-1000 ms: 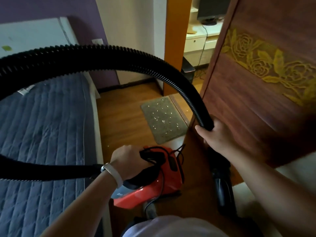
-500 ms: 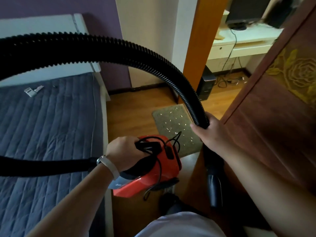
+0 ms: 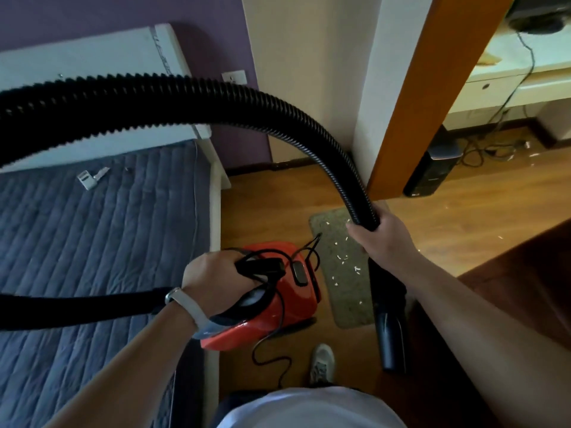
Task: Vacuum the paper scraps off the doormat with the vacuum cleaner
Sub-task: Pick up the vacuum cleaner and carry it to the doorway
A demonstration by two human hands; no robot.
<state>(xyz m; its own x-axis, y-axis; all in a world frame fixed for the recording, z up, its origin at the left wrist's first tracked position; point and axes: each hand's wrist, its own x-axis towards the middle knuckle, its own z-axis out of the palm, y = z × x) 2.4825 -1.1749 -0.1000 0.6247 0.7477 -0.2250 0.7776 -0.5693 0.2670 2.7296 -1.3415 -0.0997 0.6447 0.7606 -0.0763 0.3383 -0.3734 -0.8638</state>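
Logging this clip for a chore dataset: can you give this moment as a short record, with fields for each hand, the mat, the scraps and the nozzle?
left hand: grips the handle of the red vacuum cleaner
right hand: grips the end of the black hose
doormat: flat on the wood floor
paper scraps: scattered across the doormat
nozzle: points down by the doormat's right edge, not over the paper scraps
stage: suction pass apparently not yet begun
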